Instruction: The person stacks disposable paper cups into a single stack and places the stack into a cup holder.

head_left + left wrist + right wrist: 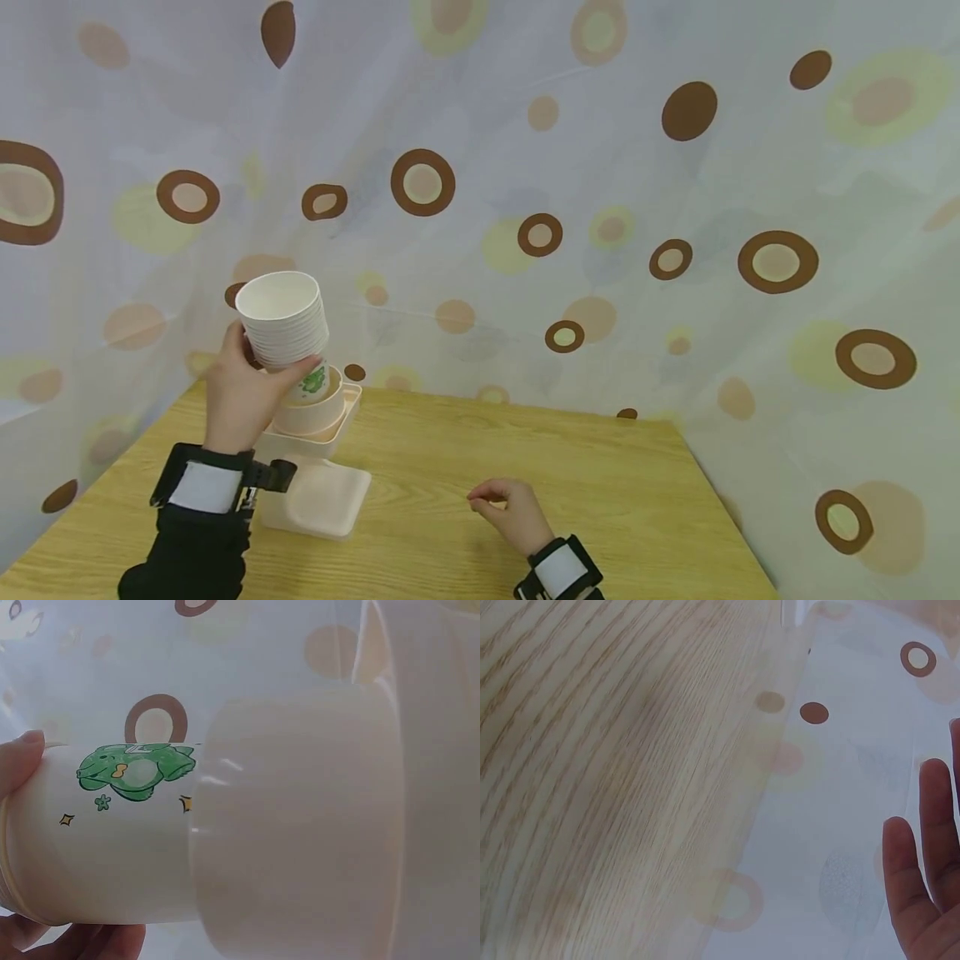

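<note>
My left hand (243, 396) grips a stack of white paper cups (285, 329), thumb on one side and fingers round the other. The lowest cup (112, 855) carries a green cartoon animal and small stars. Its bottom end sits inside the round cream collar (300, 817) of a cream plastic holder (300, 447), at the table's back left. My right hand (517, 517) hovers over the front middle of the table with fingers loosely bent, holding nothing. Several of its fingers (904, 862) show at the right edge of the right wrist view.
A flat, square cream plastic piece (322, 500) lies on the wooden table (450, 450) just in front of the holder. White sheeting (480, 275) with brown and yellow spots hangs behind the table and along its sides.
</note>
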Motion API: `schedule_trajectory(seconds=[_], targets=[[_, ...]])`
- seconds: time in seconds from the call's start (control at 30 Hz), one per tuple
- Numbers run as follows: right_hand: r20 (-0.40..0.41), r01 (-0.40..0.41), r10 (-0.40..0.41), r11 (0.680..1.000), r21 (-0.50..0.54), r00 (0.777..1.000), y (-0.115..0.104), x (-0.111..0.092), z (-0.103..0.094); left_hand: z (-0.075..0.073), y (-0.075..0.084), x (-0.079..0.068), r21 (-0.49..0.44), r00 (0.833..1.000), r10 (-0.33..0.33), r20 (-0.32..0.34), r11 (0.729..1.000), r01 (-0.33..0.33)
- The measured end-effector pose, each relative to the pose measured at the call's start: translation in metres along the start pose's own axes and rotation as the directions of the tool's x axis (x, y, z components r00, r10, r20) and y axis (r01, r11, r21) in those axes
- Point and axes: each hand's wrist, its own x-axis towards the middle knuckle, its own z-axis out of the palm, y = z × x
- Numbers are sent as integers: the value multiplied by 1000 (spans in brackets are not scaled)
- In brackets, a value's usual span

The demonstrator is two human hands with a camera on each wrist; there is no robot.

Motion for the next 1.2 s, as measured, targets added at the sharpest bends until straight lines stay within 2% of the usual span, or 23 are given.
schedule_trajectory(seconds=[0.2, 0.43, 0.93, 1.2], targets=[[-3, -7, 7, 1000, -4, 1000, 1, -2, -2, 6, -6, 1, 0, 1000, -11, -4, 1000, 11], [1, -18, 17, 1000, 4, 1000, -1, -1, -1, 7, -11, 1, 5, 1000, -30, 3, 1000, 30], [12, -11, 11, 1000, 6, 1000, 5, -2, 3, 13, -26, -3, 48, 996, -88, 17, 995, 87], [10, -7, 7, 1000, -16, 1000, 5, -2, 3, 15, -29, -5, 78, 993, -114, 24, 991, 112]])
